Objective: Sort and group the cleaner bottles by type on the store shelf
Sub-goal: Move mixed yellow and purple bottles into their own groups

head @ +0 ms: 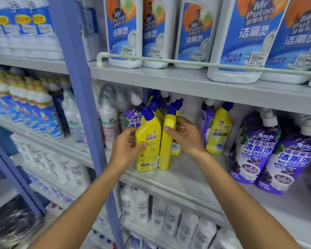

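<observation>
Two yellow cleaner bottles with blue caps stand side by side at the front of the middle shelf (187, 177). My left hand (127, 146) grips the left yellow bottle (148, 141) around its body. My right hand (185, 135) holds the right yellow bottle (167, 141) at its shoulder. More yellow bottles stand just behind them. Another yellow bottle (218, 130) stands alone further right, next to a purple bottle (206, 121). Two large purple bottles (255, 146) with white caps stand at the right. A purple bottle (133, 114) is behind my left hand.
White bottles with blue Mr Puton labels (124, 29) fill the upper shelf behind a rail (187, 62). A pale pink-labelled bottle (109, 126) stands left of the yellow ones. A blue upright post (83, 105) divides the shelving. White bottles fill the lower shelf and left bay.
</observation>
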Available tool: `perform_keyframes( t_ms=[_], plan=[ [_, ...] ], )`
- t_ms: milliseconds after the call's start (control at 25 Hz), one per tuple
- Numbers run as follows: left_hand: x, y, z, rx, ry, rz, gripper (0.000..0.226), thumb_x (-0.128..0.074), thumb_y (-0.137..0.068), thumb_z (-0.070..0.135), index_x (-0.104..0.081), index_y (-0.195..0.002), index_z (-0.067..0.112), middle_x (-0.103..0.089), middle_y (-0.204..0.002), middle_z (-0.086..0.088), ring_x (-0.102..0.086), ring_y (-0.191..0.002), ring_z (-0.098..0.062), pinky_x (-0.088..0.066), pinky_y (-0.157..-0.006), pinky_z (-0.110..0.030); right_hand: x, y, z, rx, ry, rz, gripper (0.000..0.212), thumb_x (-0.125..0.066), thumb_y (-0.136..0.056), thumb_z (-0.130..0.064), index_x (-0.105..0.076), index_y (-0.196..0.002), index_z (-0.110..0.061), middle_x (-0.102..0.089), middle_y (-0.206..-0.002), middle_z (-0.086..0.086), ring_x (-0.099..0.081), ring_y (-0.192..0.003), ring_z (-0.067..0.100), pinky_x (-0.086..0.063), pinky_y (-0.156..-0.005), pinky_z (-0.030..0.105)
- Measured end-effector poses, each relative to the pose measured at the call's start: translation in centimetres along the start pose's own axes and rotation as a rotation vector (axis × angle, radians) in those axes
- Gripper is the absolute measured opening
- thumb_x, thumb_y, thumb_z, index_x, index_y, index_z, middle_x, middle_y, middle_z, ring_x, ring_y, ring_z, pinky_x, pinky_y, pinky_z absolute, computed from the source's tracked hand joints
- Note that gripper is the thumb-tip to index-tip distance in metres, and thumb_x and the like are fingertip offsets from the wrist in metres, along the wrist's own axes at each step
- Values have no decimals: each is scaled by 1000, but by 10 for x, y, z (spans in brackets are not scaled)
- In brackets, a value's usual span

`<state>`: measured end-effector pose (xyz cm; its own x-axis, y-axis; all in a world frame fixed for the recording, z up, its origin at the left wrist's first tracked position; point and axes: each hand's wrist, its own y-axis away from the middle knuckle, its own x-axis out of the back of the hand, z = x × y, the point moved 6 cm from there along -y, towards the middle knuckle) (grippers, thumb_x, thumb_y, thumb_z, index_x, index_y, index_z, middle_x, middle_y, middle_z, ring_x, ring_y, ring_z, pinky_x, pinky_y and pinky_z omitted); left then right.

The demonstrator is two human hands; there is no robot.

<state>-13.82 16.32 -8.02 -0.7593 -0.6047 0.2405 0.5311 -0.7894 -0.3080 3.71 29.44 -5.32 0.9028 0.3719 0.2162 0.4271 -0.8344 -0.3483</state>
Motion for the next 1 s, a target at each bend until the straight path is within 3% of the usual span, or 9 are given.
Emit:
perform_keyframes(
  t_ms=[120,240,360,520,640,720,840,920,1000],
  plan=[
    [-16,-5,-3,-17,-48,-22,50,-84,-80,10,-60,-123,15,-73,-106,-7,-72,-95,-22,-61,-84,-42,24,6,4,6,-42,3,32,-79,-88,-19,-70,-117,-23,-77,-110,1,-73,-105,24,-63,-84,40],
    [-49,-9,5,-65,-126,-11,46,-88,-77,20,-61,-114,28,-70,-92,10,-71,-87,-14,-60,-82,-41,50,13,10,20,-18,48,31,-80,-87,-17,-70,-116,-22,-78,-108,0,-75,-100,19,-61,-80,30],
    [-74,-15,11,-156,-154,53,48,-88,-76,22,-65,-117,15,-72,-91,1,-72,-86,-23,-59,-78,-43,69,16,14,23,48,94,37,-78,-89,-18,-68,-124,-13,-76,-110,2,-74,-98,17,-61,-88,39],
    [-82,-21,11,-143,-95,57,46,-87,-79,17,-66,-119,7,-74,-97,-10,-71,-87,-25,-59,-80,-43,72,16,10,54,99,66,40,-76,-90,-21,-66,-128,-12,-73,-108,-4,-67,-90,-5,-59,-86,31],
    [-60,-21,10,-59,-49,78,38,-86,-79,14,-70,-113,7,-74,-94,-13,-73,-86,-23,-59,-81,-35,74,15,13,24,77,43,40,-77,-91,-20,-66,-128,-11,-74,-112,2,-70,-97,7,-60,-91,37],
    [-22,-23,14,-100,-73,186,32,-85,-81,21,-72,-109,12,-76,-87,-2,-71,-77,-5,-55,-75,-20,95,8,14,-35,-3,146,36,-79,-88,-19,-67,-121,-9,-73,-114,7,-72,-104,23,-59,-93,42],
    [36,-41,19,-181,-108,397,35,-81,-83,30,-69,-113,20,-72,-91,12,-65,-78,4,-50,-74,-11,137,-22,9,-24,99,373,24,-81,-85,-21,-64,-89,-4,-68,-90,13,-64,-83,22,-53,-81,40],
    [37,-64,10,-111,-52,340,45,-81,-84,19,-62,-125,13,-70,-101,-2,-64,-83,-10,-55,-79,-23,138,-44,10,-14,420,379,34,-78,-87,-31,-62,-84,-1,-68,-91,20,-65,-90,30,-49,-82,41],
    [21,-76,4,-81,-24,206,38,-77,-87,7,-60,-122,7,-69,-104,-20,-60,-84,-24,-56,-84,-47,124,-55,18,-60,624,384,38,-74,-88,-43,-69,-102,-9,-73,-108,13,-65,-107,31,-44,-84,34]
  ],
)
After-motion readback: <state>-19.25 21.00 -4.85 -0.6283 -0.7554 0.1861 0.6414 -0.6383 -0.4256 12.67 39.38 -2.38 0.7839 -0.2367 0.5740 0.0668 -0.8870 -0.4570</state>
